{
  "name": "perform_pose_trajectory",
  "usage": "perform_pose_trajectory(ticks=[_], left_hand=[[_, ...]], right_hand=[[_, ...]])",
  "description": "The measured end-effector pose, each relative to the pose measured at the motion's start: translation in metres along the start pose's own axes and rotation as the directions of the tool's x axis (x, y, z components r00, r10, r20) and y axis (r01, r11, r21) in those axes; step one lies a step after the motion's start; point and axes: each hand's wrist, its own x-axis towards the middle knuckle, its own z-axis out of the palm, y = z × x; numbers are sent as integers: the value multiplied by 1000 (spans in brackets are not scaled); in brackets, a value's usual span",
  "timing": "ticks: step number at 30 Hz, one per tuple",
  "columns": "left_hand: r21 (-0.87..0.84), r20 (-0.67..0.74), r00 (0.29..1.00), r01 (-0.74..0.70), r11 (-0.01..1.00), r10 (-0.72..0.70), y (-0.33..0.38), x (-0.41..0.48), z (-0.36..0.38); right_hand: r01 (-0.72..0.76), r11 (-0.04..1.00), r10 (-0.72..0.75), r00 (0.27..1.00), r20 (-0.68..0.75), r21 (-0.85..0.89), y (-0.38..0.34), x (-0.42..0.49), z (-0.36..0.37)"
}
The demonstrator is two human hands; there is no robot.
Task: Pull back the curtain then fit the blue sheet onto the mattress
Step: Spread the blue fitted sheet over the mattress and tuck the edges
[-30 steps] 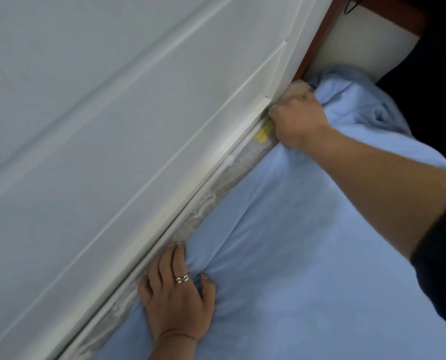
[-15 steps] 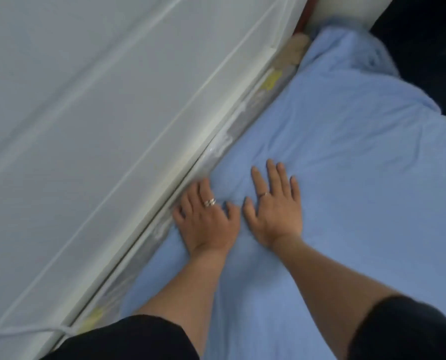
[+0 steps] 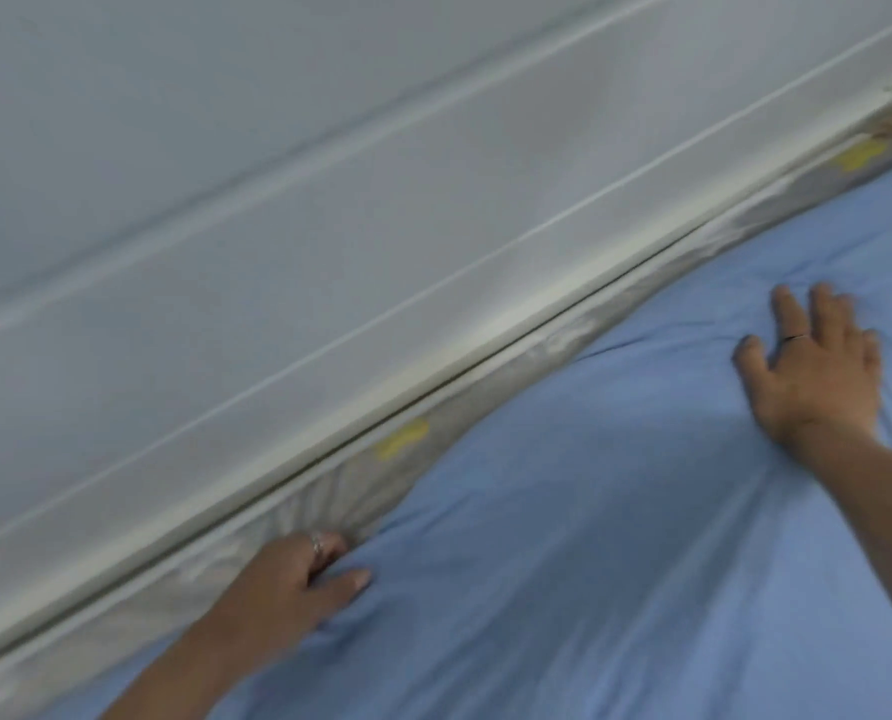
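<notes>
The sheet (image 3: 589,537) lies over the mattress (image 3: 339,504), its edge by the wall (image 3: 329,200) not yet tucked. Left grip (image 3: 298,574) pinches that edge; right grip (image 3: 818,371) lies flat, released, on top. Soft, light cloth, likely to bunch, so best taken at the hem

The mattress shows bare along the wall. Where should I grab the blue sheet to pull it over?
Probably pinch the hem of the blue sheet beside the left hand, where the bare mattress strip is widest, coming from the bed side with fingers curled over the edge toward the wall. The right hand only presses flat.
</notes>
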Motion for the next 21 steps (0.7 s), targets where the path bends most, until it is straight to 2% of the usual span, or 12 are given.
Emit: perform_pose_trajectory(ticks=[3, 6, 7, 9, 10, 12, 13, 14, 15, 16, 18, 21], left_hand=[[26, -146, 988, -49, 998, 53, -10, 5, 6], [33, -250, 965, -72, 997, 78, -8, 18, 9], [33, -260, 963, -66, 997, 72, -12, 18, 10], [58, -268, 962, -42, 997, 56, -15, 15, 11], [63, -259, 964, -36, 997, 51, -15, 13, 10], [-1, -213, 976, -51, 999, 49, -9, 2, 3], [-74, -188, 981, -60, 995, 46, -5, -4, 1], [-142, -151, 988, -54, 988, 33, -8, -15, -2], [-162, -105, 994, -42, 986, 25, -15, -29, -3], [-135, -74, 997, -30, 990, 21, -33, -51, -7], [-8, -10, 1000, 12, 1000, -12, -80, -98, -15], [163, -20, 995, 99, 982, -97, -173, -168, -40]], right_hand=[[-56, 991, 66, 995, 75, -122, -7, 18, -12], [-106, 979, 136, 976, 173, -172, -38, 2, -39], [-64, 984, 90, 983, 160, -164, -60, -18, -48], [202, 977, -198, 978, 62, -63, -122, -74, -59], [391, 920, -391, 918, 65, 2, -157, -109, -64], [707, 700, -714, 692, 107, 100, -227, -177, -72], [784, 614, -786, 598, 156, 93, -255, -204, -71], [824, 562, -812, 536, 230, 64, -277, -226, -70], [832, 555, -797, 524, 301, 22, -292, -239, -68], [819, 573, -765, 545, 342, -24, -307, -247, -70], [738, 667, -670, 655, 350, -103, -321, -250, -69], [622, 740, -532, 775, 341, -256, -337, -257, -66]])
